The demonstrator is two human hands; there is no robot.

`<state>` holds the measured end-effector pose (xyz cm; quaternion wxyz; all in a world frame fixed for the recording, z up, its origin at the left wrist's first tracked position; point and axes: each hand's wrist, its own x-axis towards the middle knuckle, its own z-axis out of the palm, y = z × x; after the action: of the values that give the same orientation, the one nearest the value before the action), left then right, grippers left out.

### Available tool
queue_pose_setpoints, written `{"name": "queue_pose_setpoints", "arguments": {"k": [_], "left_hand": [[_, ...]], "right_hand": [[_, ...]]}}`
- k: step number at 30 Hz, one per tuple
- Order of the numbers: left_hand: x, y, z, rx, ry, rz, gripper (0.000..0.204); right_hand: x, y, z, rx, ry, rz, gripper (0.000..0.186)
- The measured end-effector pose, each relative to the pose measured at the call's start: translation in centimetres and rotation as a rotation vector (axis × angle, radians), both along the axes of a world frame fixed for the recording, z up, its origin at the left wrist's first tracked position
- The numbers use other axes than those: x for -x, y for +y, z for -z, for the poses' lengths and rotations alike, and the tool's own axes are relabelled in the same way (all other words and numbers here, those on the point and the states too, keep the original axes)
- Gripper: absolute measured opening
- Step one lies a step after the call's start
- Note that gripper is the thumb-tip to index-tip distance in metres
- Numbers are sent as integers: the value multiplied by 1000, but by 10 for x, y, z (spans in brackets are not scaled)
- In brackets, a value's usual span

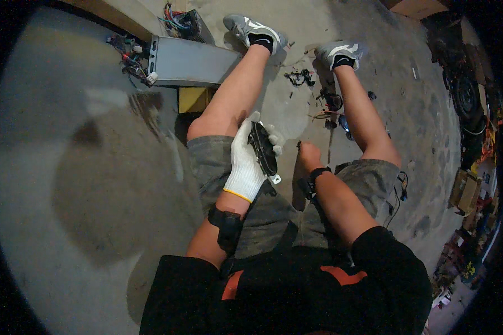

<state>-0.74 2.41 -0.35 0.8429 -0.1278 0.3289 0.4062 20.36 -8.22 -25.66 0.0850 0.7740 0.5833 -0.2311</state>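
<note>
My left hand (243, 159), in a white knitted glove with a yellow cuff edge, grips a black oblong part (264, 148) between thumb and fingers. The part has rounded ends, and a small pale tab with a hole (275, 179) shows at its near end. To the right, apart from it, my bare right hand (310, 156) is closed. A small dark tip (299, 145) pokes out at its fingers, too little to name. Both hands are above my lap, between my legs.
A grey metal case (193, 60) with bundled wires (129, 62) lies at the far left on a yellow block (194, 100). Dark scraps and small parts (300, 77) are scattered between my shoes. Boxes (465, 191) and heaped clutter (468, 100) line the right side.
</note>
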Motion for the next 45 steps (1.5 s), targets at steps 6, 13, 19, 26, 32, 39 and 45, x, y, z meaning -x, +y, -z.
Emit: {"name": "queue_pose_setpoints", "arguments": {"k": [6,13,19,26,32,39,45], "left_hand": [[-6,-4,0,5,113,46,31],[-2,-7,11,-65,-11,77,30],[1,-13,10,-211,52,122,30],[-3,-15,17,-271,171,82,34],[0,-21,12,-271,239,145,31],[1,-22,16,-302,251,85,27],[-1,-22,18,-316,297,71,29]], "right_hand": [[3,13,-16,114,37,48,15],[25,54,-89,-266,435,243,27],[42,86,-205,-438,1027,481,25],[75,16,-276,-737,1017,146,18],[91,1,-274,-695,931,-35,17],[91,4,-270,-808,850,-163,12],[96,0,-274,-850,835,-159,11]]}}
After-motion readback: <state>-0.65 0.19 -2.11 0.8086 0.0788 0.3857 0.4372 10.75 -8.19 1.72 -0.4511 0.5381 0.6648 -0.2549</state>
